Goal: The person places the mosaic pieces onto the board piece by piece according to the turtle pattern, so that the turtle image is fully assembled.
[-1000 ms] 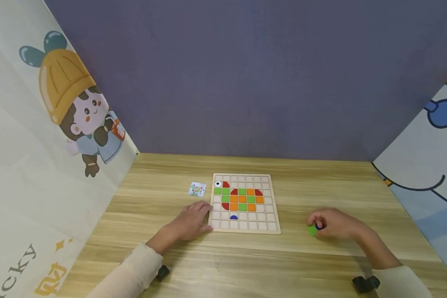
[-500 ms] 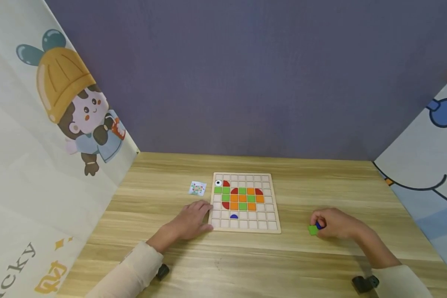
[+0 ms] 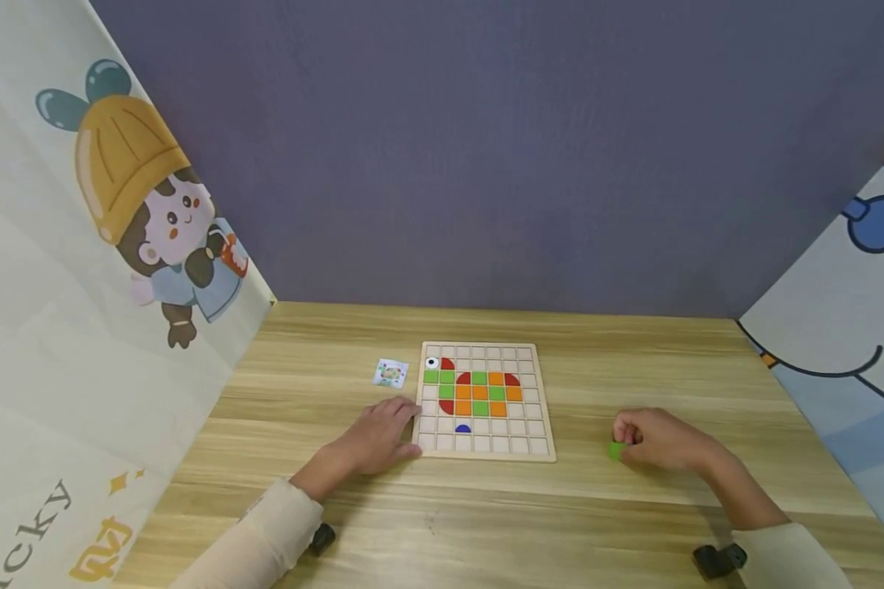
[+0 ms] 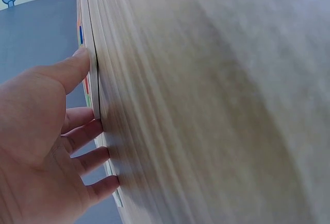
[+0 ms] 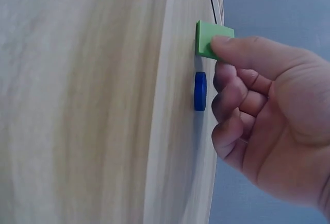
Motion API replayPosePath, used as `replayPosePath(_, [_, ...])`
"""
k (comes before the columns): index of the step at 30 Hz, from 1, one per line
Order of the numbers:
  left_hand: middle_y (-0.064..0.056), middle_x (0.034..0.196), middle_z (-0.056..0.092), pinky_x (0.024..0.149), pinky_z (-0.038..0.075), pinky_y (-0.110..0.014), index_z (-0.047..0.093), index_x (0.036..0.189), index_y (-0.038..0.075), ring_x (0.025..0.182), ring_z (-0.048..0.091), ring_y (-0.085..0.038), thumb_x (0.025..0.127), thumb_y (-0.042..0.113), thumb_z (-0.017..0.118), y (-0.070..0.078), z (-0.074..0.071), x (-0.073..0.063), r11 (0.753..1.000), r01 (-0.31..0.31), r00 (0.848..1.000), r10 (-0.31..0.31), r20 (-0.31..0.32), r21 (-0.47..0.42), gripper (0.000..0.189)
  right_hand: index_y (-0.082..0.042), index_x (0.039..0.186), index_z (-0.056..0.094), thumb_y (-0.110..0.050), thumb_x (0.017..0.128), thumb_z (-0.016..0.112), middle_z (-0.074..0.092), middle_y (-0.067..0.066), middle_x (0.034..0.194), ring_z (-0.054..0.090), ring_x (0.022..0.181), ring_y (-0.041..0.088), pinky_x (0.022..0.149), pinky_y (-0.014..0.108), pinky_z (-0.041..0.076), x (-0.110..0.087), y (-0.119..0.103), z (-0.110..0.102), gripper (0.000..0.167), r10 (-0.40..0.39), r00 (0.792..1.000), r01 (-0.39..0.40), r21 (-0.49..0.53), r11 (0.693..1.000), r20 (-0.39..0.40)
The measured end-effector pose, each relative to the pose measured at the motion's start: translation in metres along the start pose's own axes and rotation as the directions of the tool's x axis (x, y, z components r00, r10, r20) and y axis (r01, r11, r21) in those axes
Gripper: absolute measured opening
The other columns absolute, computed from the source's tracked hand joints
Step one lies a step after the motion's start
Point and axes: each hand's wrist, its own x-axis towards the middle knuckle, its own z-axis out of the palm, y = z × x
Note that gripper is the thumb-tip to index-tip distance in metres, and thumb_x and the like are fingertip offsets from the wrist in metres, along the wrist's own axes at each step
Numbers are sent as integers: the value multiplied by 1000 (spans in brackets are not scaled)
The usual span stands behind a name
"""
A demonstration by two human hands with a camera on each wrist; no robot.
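Observation:
My right hand (image 3: 666,440) pinches a green square tile (image 5: 211,37) between thumb and index finger, right of the board. The other fingers are curled. A blue piece (image 5: 200,91) with a curved edge lies on the table beside those fingers; in the head view the hand hides it. My left hand (image 3: 377,436) rests at the left edge of the wooden grid board (image 3: 486,452), its fingers spread and the thumb touching the rim. Green, orange and red tiles fill several middle cells. An eye tile (image 3: 431,362) sits at upper left, and a blue half-round tile (image 3: 462,429) lies lower down.
A small printed card (image 3: 390,373) lies left of the board on the wood-grain table (image 3: 471,523). A dark blue-grey wall (image 3: 486,164) closes off the back. Printed panels stand on both sides.
My right hand now has the green tile tilted between its fingertips, and the blue piece beside it has gone from sight in the head view. The left hand keeps its place.

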Motion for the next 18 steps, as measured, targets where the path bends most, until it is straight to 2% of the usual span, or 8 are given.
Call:
replayPosePath(12, [-17,148,51,110,44,-61,51,144,3,138,48,-38,95,43,69,2,-1,-1,1000,-1,1000,1,-8,3,65,-14,95,65,-28,95,72,60,-3,78,52,64,4,56,23,47,14,-11,-3,15,31,998,-29,35,999,-48])
replayPosePath(18, [-17,148,51,110,43,-61,51,144,3,139,48,-37,96,43,69,2,-1,-1,1000,2,1000,-2,-2,4,65,-16,94,65,-23,96,72,62,-3,79,54,65,4,58,23,49,26,-14,0,9,13,996,-11,29,1000,-84])
